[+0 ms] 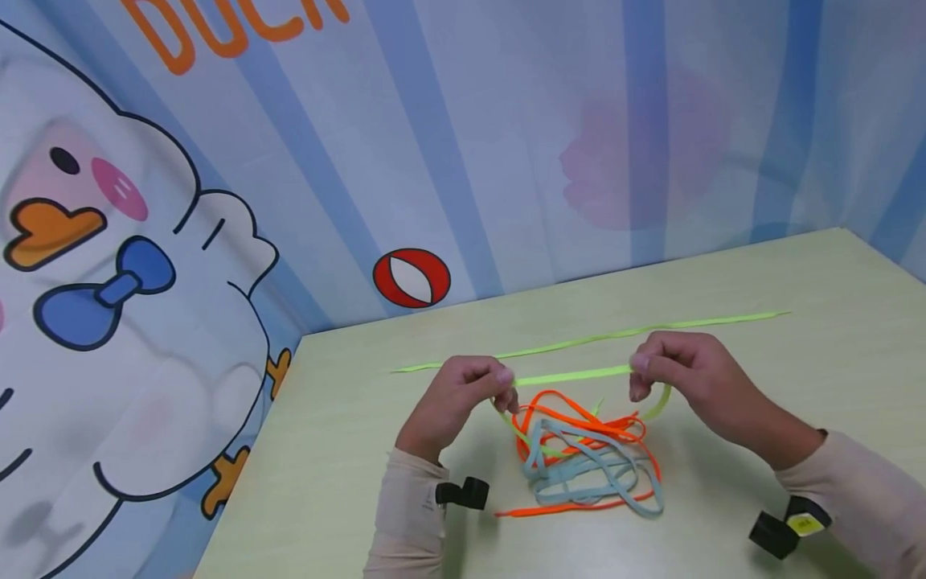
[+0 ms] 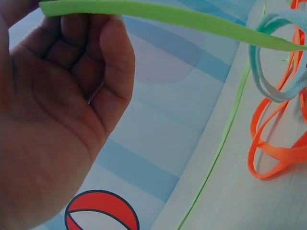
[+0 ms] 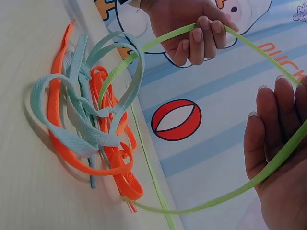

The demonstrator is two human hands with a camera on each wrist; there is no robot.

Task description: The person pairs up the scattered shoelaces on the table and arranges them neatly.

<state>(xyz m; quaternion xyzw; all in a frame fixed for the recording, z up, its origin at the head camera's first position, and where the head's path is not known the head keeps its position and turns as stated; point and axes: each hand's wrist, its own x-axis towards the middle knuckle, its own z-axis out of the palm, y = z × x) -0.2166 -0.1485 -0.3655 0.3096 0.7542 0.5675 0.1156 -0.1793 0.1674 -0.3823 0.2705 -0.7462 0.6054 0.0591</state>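
Left hand [image 1: 459, 394] and right hand [image 1: 683, 370] pinch green lace [image 1: 571, 376] from either side of blue-and-orange tangle [image 1: 589, 466], span running left-to-right above it.

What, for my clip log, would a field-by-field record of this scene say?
Left hand: pinches the raised green lace
Right hand: pinches the same lace
Raised green lace: spans the hands; beyond them it dips to the pile
Other green lace: nearly straight on the table, toward the backdrop
Pile: orange lace and pale blue lace, loosely looped
Backdrop: blue-striped, cartoon duck print
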